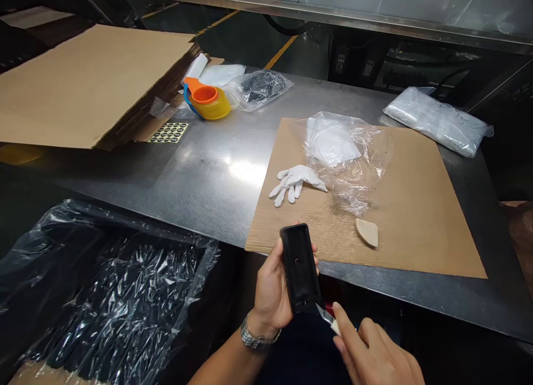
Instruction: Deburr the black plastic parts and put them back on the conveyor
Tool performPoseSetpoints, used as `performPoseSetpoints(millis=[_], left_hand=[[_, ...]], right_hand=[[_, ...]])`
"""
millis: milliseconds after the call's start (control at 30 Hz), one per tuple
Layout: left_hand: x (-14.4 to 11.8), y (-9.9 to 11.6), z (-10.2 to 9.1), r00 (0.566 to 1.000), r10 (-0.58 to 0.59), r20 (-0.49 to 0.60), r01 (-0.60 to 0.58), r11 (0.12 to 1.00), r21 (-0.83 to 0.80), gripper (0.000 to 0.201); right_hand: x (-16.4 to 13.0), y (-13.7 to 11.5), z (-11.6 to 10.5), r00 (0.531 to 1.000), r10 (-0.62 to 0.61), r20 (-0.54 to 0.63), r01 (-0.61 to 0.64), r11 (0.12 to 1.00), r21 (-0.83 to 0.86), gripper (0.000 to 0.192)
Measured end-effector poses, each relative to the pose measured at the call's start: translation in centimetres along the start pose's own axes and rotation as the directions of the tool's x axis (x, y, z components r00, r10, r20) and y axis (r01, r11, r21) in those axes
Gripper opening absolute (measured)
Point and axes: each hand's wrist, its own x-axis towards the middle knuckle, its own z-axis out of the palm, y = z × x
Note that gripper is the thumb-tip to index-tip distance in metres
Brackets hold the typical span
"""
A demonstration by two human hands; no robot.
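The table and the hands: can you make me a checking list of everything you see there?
Surface: steel table, brown cardboard sheet on it.
Job's things: black part, small blade at its lower end.
Clutter: white glove, clear bag, tape roll, sticker sheet, cardboard stack.
Grippers: left hand holds the part; right hand holds the blade.
Cables: nothing seen.
Surroundings: plastic-lined bin.

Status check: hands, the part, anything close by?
Left hand holds black rectangular plastic part. Right hand sets small blade at its lower edge. White glove lies beyond, apart.
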Motion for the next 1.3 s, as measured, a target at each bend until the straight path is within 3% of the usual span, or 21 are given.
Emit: performPoseSetpoints(millis=[933,1200,1300], left_hand=[[-0.51,-0.34,0.02,0.995,0.091,-0.039,-0.088,0.995,0.056,0.048],[-0.45,-0.36,0.09,0.994,0.088,-0.065,-0.083,0.993,0.082,0.045],[-0.30,-0.22,0.00,0.995,0.070,-0.070,-0.062,0.993,0.102,0.044]], right_hand=[[0.10,0.07,0.12,1.000,-0.014,0.025,0.015,0.999,-0.039,0.031],[0.13,0.17,0.36,1.000,-0.022,-0.014,0.020,0.991,-0.132,0.030],[0.57,0.51,0.09,0.999,-0.046,-0.018,0.045,0.995,-0.093,0.031]])
